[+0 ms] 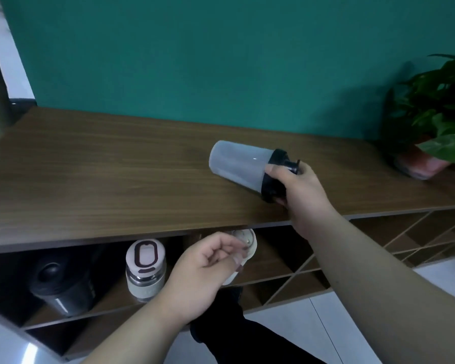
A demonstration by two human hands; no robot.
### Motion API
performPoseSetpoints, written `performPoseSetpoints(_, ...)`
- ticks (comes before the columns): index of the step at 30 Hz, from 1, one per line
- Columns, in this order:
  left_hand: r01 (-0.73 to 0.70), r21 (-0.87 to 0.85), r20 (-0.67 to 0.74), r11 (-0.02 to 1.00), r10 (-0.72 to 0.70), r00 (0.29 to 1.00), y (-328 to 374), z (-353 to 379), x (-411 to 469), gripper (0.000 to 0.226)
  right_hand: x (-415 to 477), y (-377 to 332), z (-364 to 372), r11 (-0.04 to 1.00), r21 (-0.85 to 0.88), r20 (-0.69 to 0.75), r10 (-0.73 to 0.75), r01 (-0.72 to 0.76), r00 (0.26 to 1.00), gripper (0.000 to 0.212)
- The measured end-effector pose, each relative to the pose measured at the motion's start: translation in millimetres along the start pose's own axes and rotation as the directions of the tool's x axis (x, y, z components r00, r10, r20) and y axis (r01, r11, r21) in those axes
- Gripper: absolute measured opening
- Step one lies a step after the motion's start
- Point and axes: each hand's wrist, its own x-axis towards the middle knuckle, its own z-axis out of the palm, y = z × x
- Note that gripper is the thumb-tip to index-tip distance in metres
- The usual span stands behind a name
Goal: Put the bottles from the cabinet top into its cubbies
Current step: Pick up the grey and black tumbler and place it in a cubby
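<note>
A frosted grey bottle [238, 165] with a black lid lies tilted on its side over the wooden cabinet top [103, 174]. My right hand [297, 187] grips it at the lid end. Below the top's front edge, my left hand [208, 269] is closed on a white-lidded bottle [244, 241] at the mouth of a cubby; most of that bottle is hidden by my fingers. To its left, a glass bottle [145, 269] with a white lid rests in a cubby. A black bottle [61, 282] lies in the cubby at the far left.
A potted green plant [436, 114] stands at the right end of the cabinet top against the teal wall. Diagonal wooden dividers [394, 240] form more cubbies to the right. White floor tiles [352, 319] and a dark trouser leg [247, 340] lie below.
</note>
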Motion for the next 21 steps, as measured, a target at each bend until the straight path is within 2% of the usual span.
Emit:
performPoseSetpoints(2, 0.042, -0.01, 0.027, 0.999, -0.042, 0.999, -9.7, 5.0, -5.0, 0.024, -17.6, 8.1, -35.5, 0.995, 0.1, 0.104, 0.007, -0.018, 0.995, 0.057)
performPoseSetpoints(3, 0.07, -0.025, 0.047, 0.997, -0.069, 0.997, -14.8, 7.9, -6.9, 0.035, -25.5, 13.3, -54.9, 0.992, 0.123, 0.159, -0.006, -0.014, 0.987, 0.052)
performPoseSetpoints(5, 0.121, -0.039, 0.087, 0.992, -0.117, 0.989, -24.6, 14.7, -9.8, 0.06, -36.1, 23.6, -91.8, 0.994, 0.104, 0.269, -0.064, 0.037, 0.961, 0.066)
performPoseSetpoints(7, 0.149, -0.055, 0.122, 0.987, -0.141, 0.982, -33.3, 24.1, -10.3, 0.078, -41.8, 31.7, -123.8, 0.993, 0.007, 0.354, -0.113, 0.118, 0.928, 0.083)
performPoseSetpoints(9, 0.175, -0.043, 0.171, 0.984, -0.165, 0.971, -41.5, 36.2, -8.8, 0.087, -43.4, 37.7, -149.2, 0.969, -0.156, 0.45, -0.104, 0.193, 0.887, 0.087)
performPoseSetpoints(12, 0.219, 0.101, 0.174, 0.97, -0.234, 0.957, -62.2, 58.5, -1.8, 0.094, -41.3, 49.7, -167.9, 0.859, -0.431, 0.583, 0.03, 0.277, 0.812, 0.093)
performPoseSetpoints(15, 0.194, 0.318, 0.196, 0.928, -0.265, 0.944, -99.2, 80.6, 10.2, 0.087, -32.3, 69.3, -163.8, 0.714, -0.579, 0.63, 0.085, 0.394, 0.772, 0.105)
performPoseSetpoints(18, 0.234, 0.419, 0.12, 0.877, -0.309, 0.944, -133.9, 100.1, 21.6, 0.086, -20.1, 100.5, -151.7, 0.712, -0.557, 0.658, 0.063, 0.428, 0.75, 0.109)
performPoseSetpoints(19, 0.235, 0.423, 0.074, 0.875, -0.291, 0.954, -143.8, 105.4, 27.0, 0.086, -16.0, 112.5, -145.6, 0.725, -0.545, 0.641, 0.036, 0.421, 0.767, 0.11)
performPoseSetpoints(21, 0.202, 0.411, 0.023, 0.889, -0.231, 0.973, -163.0, 115.8, 39.6, 0.085, -10.3, 133.2, -131.3, 0.78, -0.527, 0.524, -0.013, 0.336, 0.852, 0.117)
